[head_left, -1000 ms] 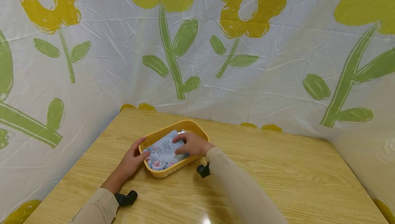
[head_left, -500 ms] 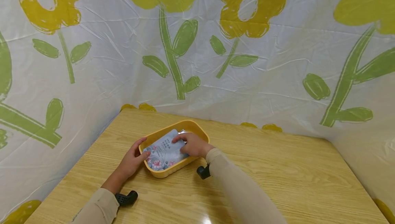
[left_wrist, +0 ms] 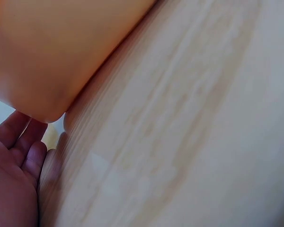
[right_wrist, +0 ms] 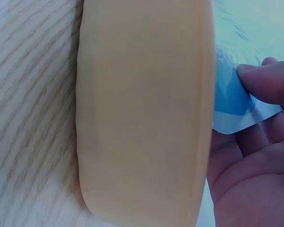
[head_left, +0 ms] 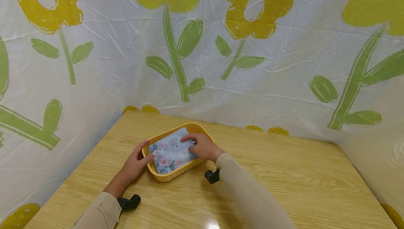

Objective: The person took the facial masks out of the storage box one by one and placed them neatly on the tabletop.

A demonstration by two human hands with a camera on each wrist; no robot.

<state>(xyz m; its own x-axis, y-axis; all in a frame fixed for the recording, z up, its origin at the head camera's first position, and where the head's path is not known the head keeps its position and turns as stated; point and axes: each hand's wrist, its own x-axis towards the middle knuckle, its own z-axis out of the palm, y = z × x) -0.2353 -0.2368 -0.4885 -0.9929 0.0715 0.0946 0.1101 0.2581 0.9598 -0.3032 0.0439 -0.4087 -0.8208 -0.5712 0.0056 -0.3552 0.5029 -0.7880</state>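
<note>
- The wood worktop (head_left: 284, 173) is under it all. Say 12 o'clock is the far side.
- The yellow tub (head_left: 170, 177) sits on the worktop. Its long way runs from 8 o'clock to 2 o'clock.
- The pale blue flower packet (head_left: 172, 152) is inside the tub's rim, its long way also 8 to 2. I can't tell if it touches the bottom.
- The right hand (head_left: 204, 147) is nearer to the packet, at its 2 o'clock end, so most of the packet lies toward 8 o'clock from that grip. The grip is clamped on the packet: thumb on top, other fingers underneath.
- The left hand (head_left: 135, 164) holds the tub's 8 o'clock end, thumb over the rim, fingers outside. I can't tell if that thumb touches the packet.
</note>
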